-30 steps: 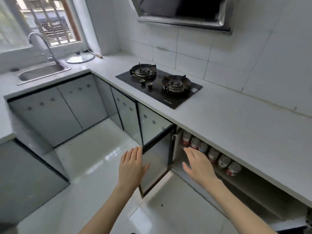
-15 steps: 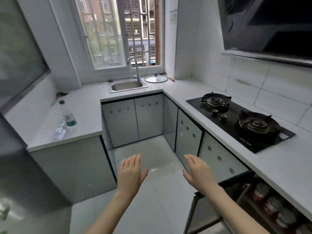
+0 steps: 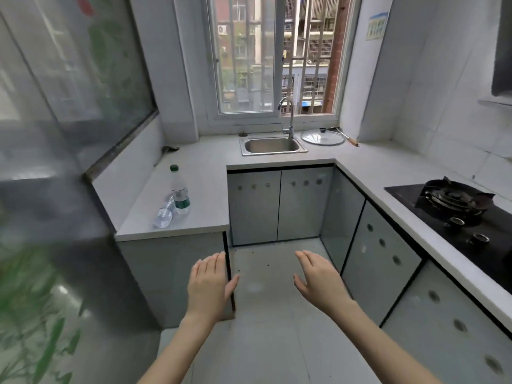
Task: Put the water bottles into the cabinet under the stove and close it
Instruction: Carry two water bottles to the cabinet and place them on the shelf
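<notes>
Head view. L hand [image 3: 210, 286] and R hand [image 3: 318, 281] are raised over the floor [image 3: 271, 342], palms down. Fingers [image 3: 213, 263] on both are straight and slightly spread, holding nothing.

Two water bottles are on the bench [image 3: 199, 167], L side. The green-cap bottle [image 3: 179, 194] stands upright; the clear bottle [image 3: 164, 213] lies on its side just beside its base. Both are well apart from the fingers, ahead and to the L of the L hand.

The stove [image 3: 457, 214] is at the R edge. The cabinet doors [image 3: 379, 261] below it, as far as in view, sit flush. The sink [image 3: 273, 145] is under the window [image 3: 274, 51], w/ a glass lid [image 3: 322, 137] to its R.
</notes>
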